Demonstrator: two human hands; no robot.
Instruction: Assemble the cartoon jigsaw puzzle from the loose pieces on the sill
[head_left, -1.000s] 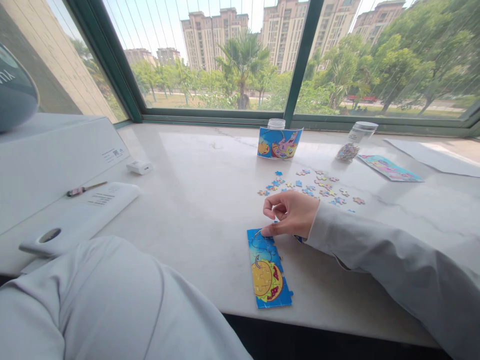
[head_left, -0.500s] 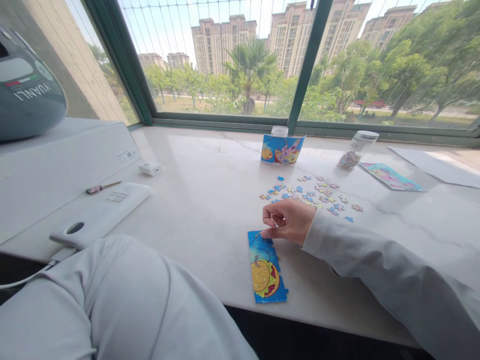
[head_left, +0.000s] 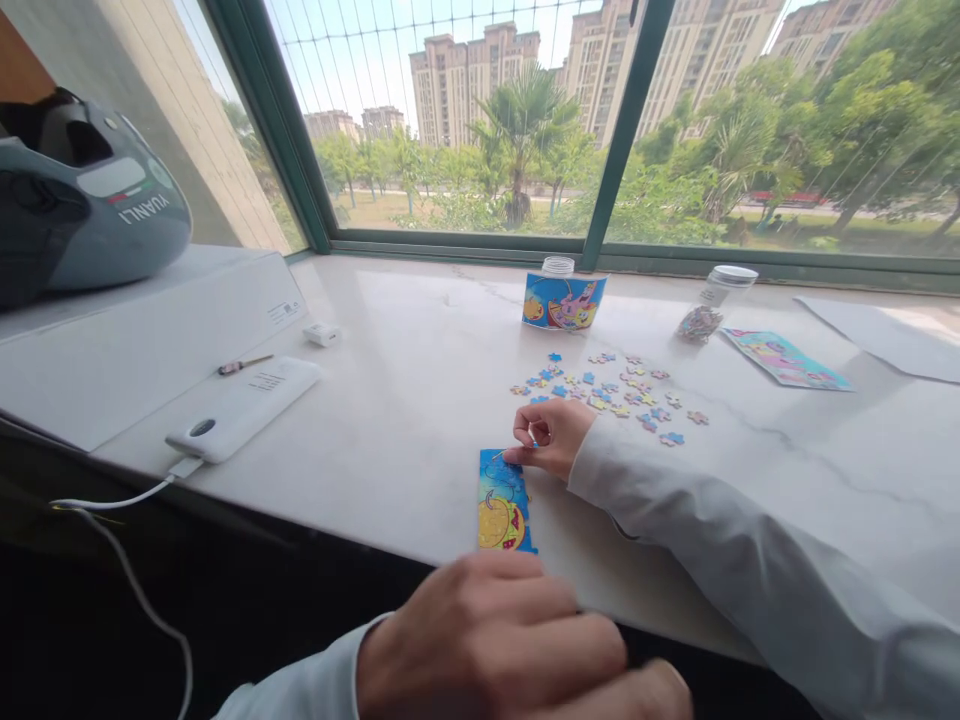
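Note:
A partly joined blue puzzle strip (head_left: 499, 500) with a yellow round figure lies near the front edge of the white marble sill (head_left: 420, 380). My right hand (head_left: 547, 435) rests at the strip's top right corner, fingers pinched, with a bit of blue puzzle piece showing between them. Several loose puzzle pieces (head_left: 607, 390) are scattered just behind that hand. My left hand (head_left: 517, 640) is large and blurred in the foreground, below the sill's edge, back toward me, fingers curled together, with nothing seen in it.
A jar with a cartoon label (head_left: 562, 295) and a second jar of pieces (head_left: 712, 300) stand by the window. A picture sheet (head_left: 784, 358) and white paper (head_left: 885, 320) lie at right. At left are a grey helmet (head_left: 82, 200), a white box (head_left: 150, 330) and a cabled power bank (head_left: 247, 405).
My view has swung left and back. My left arm dropped from covering the lower left, and my left hand now shows in the foreground. The right hand stays at the strip's top.

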